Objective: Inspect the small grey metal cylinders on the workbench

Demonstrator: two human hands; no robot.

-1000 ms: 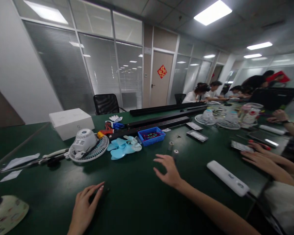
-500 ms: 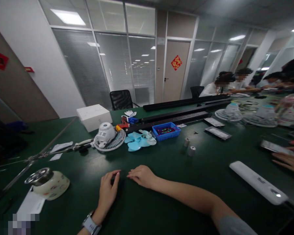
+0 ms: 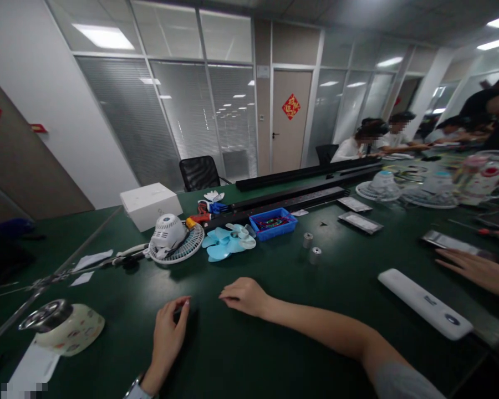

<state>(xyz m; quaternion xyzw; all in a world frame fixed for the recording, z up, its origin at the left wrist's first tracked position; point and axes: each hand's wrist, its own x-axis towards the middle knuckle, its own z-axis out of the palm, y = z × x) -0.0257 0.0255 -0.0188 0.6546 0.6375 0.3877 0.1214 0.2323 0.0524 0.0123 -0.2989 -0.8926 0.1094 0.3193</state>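
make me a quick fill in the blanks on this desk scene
1. The tray by the fan blade is ___.
2. The left hand and right hand lie on a dark ___ table.
3. The watch is on the ___ wrist.
Missing words: blue; green; left

Dim room under glaring ceiling panels [image 3: 103, 36], wide-angle warp, blurred right edge.

On the tabletop [image 3: 233, 360] are counted two hands of the wearer, left hand [image 3: 166, 338] and right hand [image 3: 243, 296], one co-worker's hand [image 3: 474, 269], two metal cylinders [image 3: 307, 240], one blue tray [image 3: 273, 223], one fan blade [image 3: 228, 242], one fan grille [image 3: 175, 246], one white box [image 3: 149, 205], two flat silver trays [image 3: 361, 222], one lidded cup [image 3: 62, 327] and one white bar [image 3: 424, 303].
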